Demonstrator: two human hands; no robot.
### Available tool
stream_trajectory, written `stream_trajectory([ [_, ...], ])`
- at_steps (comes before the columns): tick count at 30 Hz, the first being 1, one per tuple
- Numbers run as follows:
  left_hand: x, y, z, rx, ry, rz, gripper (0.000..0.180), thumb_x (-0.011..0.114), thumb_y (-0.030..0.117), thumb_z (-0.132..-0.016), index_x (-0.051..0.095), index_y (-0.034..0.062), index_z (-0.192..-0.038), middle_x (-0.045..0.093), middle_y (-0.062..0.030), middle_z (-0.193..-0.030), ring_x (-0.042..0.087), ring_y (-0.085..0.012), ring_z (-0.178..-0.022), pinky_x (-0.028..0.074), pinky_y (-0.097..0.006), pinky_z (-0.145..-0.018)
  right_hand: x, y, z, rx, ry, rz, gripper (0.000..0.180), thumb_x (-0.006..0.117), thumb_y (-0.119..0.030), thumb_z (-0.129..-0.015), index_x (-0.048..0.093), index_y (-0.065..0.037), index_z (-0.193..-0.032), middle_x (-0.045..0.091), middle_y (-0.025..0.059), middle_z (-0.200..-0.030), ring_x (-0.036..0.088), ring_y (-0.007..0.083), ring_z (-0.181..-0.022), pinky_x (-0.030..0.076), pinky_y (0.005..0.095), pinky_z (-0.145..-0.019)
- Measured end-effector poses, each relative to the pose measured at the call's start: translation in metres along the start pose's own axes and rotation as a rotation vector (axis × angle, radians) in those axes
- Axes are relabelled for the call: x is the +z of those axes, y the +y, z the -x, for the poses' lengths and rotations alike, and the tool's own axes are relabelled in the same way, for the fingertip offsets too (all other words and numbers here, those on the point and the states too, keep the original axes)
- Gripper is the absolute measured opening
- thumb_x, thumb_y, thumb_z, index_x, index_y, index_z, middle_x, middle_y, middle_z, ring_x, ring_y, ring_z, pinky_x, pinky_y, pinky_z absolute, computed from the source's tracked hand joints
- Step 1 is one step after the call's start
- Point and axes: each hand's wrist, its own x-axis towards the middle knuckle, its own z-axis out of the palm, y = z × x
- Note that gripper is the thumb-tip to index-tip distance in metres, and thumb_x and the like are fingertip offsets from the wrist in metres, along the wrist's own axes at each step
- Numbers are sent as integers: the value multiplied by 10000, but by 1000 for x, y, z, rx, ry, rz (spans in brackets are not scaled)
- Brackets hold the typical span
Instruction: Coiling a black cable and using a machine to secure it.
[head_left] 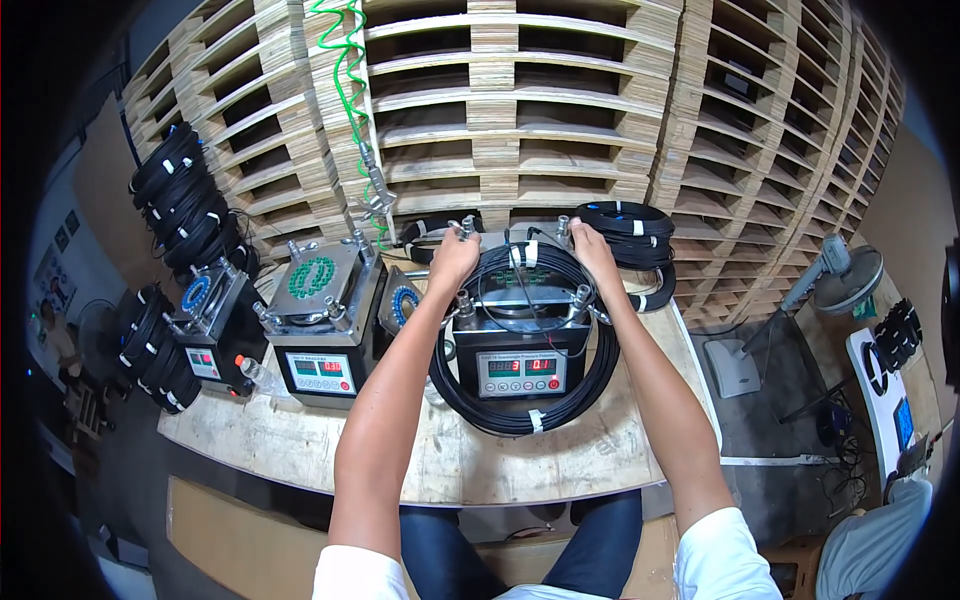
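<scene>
My left hand (452,258) and my right hand (594,250) both reach to the far side of a black box-shaped machine (520,372) with two red number displays on its front. A large coil of black cable (522,415) with white tape bands is draped around that machine. Each hand grips the far part of this coil near the metal posts at the machine's back corners. Thinner black wire loops lie on the machine's top (520,300).
Two similar machines (318,345) (215,325) stand to the left on the wooden bench (440,460). More black cable coils (632,232) (185,195) lie around. Stacked wooden pallets (560,100) rise behind, with a green coiled hose (348,70). A fan (840,275) stands on the right.
</scene>
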Motion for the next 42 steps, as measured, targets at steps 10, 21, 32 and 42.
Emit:
stream_trajectory([
  [10, -4, -5, 0, 93, 17, 35, 660, 581, 379, -884, 442, 35, -1430, 563, -296, -1326, 516, -419, -1280, 398, -435, -1081, -2, -11, 3, 100, -42, -73, 561, 395, -515, -1006, 647, -31, -1137, 669, 274, -1052, 596, 484, -1070, 472, 485, -911],
  [21, -6, 3, 8, 18, -5, 39, 723, 578, 417, -884, 377, 60, -1480, 512, -277, -1400, 489, -400, -1318, 368, -425, -1102, -3, -11, 3, 67, -76, 13, 587, 324, -517, -1020, 654, -37, -1089, 647, 281, -1099, 562, 502, -1103, 448, 513, -940],
  [32, -6, -3, 4, 106, 41, 34, 690, 622, 372, -860, 460, -22, -1403, 554, -289, -1345, 521, -406, -1283, 391, -403, -1088, -4, -19, 7, 92, -40, -84, 571, 353, -511, -1019, 656, -27, -1046, 663, 283, -1014, 576, 509, -1058, 465, 498, -904],
  [42, -5, 3, 6, 22, -3, 49, 708, 616, 429, -850, 465, 39, -1421, 544, -271, -1370, 501, -391, -1311, 374, -413, -1097, -5, -14, 4, 108, -67, 37, 609, 327, -528, -1016, 665, -26, -1088, 650, 291, -1077, 548, 520, -1112, 447, 524, -955],
])
